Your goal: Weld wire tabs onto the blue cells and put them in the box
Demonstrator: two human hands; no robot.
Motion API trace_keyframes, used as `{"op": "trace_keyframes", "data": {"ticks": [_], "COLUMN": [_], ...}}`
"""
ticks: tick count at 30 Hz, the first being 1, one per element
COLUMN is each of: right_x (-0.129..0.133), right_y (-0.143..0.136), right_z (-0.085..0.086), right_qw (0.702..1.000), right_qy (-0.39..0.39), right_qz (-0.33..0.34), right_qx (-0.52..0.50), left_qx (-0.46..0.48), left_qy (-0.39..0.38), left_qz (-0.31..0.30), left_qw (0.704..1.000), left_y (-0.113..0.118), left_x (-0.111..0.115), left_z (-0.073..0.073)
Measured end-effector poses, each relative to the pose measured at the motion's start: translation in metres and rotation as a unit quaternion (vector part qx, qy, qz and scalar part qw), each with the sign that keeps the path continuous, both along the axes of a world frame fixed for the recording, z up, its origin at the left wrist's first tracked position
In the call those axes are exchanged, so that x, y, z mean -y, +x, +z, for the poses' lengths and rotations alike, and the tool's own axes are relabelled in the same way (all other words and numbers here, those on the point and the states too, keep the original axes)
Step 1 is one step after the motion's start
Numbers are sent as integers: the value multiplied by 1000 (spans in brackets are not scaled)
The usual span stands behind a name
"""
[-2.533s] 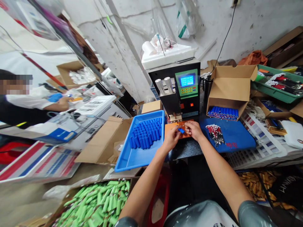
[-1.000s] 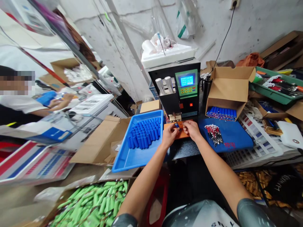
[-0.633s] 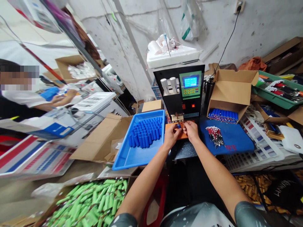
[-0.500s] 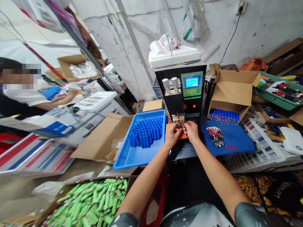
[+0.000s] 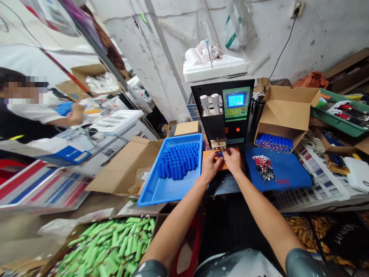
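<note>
Left hand pinches a blue battery over the orange block, below the pins of the machine; right hand, fingers bent, is just beside it, grip undeterminable. Only a plain blue patch of the battery shows, fingers masking its direction and long axis. Similar batteries stand upright in the blue tray leftward.

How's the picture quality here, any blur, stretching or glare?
Head view, left: the striped box looks smeared and stretched; head view, centre: the screen glows blue, its text unreadable, and the blue piece between left hand and right hand is poorly resolved.
</note>
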State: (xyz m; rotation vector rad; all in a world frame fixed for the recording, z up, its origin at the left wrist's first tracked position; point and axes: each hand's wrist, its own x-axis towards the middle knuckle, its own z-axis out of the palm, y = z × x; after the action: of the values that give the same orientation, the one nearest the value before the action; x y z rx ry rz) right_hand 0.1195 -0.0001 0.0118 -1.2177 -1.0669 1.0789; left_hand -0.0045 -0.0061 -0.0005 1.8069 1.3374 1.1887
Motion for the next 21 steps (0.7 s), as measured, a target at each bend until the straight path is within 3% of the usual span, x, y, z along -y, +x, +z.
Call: {"op": "trace_keyframes", "data": {"ticks": [4, 21], "right_x": [1, 0], "right_y": [-2, -2], "right_z": [4, 3], "right_qw": [994, 997], "right_qy": [47, 44], "right_qz": [-69, -46], "right_qx": [65, 48], "left_qx": [7, 14], "left_qy": [-3, -8], "left_qz": [-3, -2], "left_qw": [1000, 1000], "left_y": [0, -1], "left_x": [0, 0], "left_z": [0, 1]}}
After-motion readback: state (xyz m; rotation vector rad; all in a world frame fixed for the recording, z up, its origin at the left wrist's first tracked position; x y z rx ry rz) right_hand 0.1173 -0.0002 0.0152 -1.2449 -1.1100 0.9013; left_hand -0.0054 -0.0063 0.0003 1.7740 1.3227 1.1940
